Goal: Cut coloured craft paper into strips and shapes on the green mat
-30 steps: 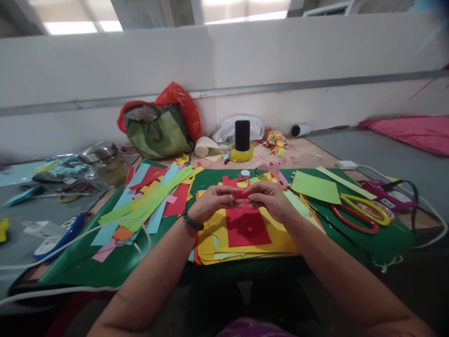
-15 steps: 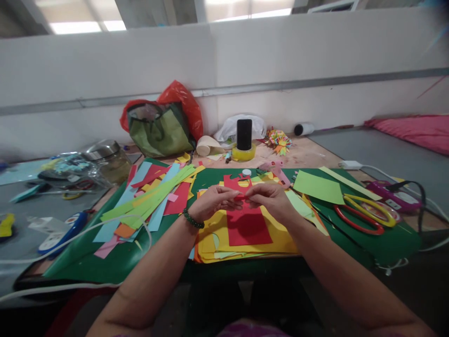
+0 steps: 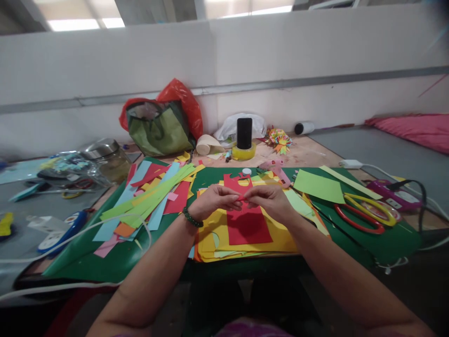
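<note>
held piece: we see a small red piece (image 3: 241, 198) in front of us, pinched between both hands above the red sheet; mostly hidden by fingers, so we cannot tell its full shape.
left hand (image 3: 217, 202): thumb and fingertips drawn narrow on the piece; a bracelet (image 3: 192, 218) of round, dark green beads circles the wrist.
right hand (image 3: 268, 200): thumb and forefinger pinched on the piece's other end.
red sheet (image 3: 248, 230): flat, matte, straight near edge, curved bites cut from its far end; we note it lies on yellow paper (image 3: 286, 243), stacked with uneven edges.
strips (image 3: 145, 203): long, thin, lime and pale blue paper, heaped crosswise to our left.
mat (image 3: 87, 262): dark green, smooth, slightly glossy at left.
glue gun (image 3: 277, 169): pink, lying beyond the right hand.
cap (image 3: 246, 172): white, round, just past the red sheet.
rosette (image 3: 279, 141): multicoloured, spiky points.
</note>
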`<state>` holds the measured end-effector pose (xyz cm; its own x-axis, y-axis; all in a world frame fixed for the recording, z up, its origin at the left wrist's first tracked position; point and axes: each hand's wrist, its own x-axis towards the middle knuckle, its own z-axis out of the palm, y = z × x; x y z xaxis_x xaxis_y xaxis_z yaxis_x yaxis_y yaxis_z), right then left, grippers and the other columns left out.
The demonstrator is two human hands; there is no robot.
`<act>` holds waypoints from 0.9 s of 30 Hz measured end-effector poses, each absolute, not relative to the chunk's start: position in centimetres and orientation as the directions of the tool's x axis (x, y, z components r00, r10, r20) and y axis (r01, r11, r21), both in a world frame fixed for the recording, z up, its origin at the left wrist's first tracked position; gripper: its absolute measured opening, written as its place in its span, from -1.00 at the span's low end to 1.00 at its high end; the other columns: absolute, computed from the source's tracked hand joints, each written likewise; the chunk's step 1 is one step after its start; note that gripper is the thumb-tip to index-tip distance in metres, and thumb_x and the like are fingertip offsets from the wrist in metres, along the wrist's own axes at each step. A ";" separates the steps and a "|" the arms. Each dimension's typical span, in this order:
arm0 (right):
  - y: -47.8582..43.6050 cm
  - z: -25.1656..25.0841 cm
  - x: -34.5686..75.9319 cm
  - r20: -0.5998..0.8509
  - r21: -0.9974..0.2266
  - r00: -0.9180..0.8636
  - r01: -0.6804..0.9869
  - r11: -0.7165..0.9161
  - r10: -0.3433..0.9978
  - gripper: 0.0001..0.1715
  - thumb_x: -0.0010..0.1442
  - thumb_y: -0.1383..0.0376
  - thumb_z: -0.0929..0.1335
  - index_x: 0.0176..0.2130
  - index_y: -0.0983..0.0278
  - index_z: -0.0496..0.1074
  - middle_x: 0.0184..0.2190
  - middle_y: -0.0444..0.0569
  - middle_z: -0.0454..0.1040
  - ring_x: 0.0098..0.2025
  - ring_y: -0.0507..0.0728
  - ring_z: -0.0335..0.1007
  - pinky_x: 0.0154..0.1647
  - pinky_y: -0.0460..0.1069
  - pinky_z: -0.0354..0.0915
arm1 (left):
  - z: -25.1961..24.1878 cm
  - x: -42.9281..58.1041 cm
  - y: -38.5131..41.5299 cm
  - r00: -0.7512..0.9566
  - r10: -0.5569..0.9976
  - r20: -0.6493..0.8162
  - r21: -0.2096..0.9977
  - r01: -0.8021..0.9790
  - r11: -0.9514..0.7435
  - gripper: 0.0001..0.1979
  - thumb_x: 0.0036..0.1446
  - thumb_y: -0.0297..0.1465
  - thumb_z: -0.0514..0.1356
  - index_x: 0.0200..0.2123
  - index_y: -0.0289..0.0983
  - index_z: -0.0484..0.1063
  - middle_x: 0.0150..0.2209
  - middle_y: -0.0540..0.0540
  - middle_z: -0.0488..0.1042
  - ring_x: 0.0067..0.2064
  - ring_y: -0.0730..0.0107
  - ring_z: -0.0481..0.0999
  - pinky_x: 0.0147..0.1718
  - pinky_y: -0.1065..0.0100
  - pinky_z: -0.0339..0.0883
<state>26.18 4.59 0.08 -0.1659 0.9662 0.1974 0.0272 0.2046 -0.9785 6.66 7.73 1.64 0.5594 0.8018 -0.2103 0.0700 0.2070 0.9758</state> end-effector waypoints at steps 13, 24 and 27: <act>5.0 -0.2 26.4 0.170 -0.971 -0.147 0.141 0.191 0.974 -0.59 -0.08 -0.02 0.50 -0.48 0.27 0.49 -0.60 -0.07 0.50 -0.52 0.10 0.48 -0.47 -0.02 0.41 | 1.5 6.9 7.6 0.541 0.823 -0.172 0.985 0.070 0.159 -0.56 -0.28 -0.16 0.50 -0.37 -0.35 0.59 -0.46 -0.17 0.62 -0.39 0.30 0.63 -0.33 0.37 0.48; 4.9 0.1 26.7 0.166 -0.972 -0.164 0.141 0.189 0.972 -0.69 -0.07 0.09 0.51 -0.51 0.28 0.50 -0.60 -0.07 0.52 -0.54 0.08 0.46 -0.48 -0.02 0.38 | 1.2 6.8 7.7 0.546 0.816 -0.190 0.981 0.081 0.175 -0.61 -0.22 -0.22 0.49 -0.36 -0.36 0.59 -0.43 -0.18 0.63 -0.36 0.29 0.62 -0.28 0.34 0.48; 4.8 0.1 26.5 0.185 -0.962 -0.167 0.170 0.213 0.968 -0.74 -0.04 0.14 0.49 -0.53 0.28 0.49 -0.62 -0.09 0.51 -0.56 0.06 0.42 -0.51 -0.05 0.34 | 1.2 6.9 7.6 0.553 0.811 -0.190 0.982 0.104 0.159 -0.61 -0.20 -0.20 0.48 -0.36 -0.36 0.58 -0.42 -0.18 0.63 -0.37 0.30 0.62 -0.32 0.37 0.46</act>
<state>26.52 4.84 0.09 -0.1668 0.9684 0.1852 0.1696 0.2132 -0.9622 6.86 7.63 1.19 0.5532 0.8111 -0.1899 0.1042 0.1588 0.9818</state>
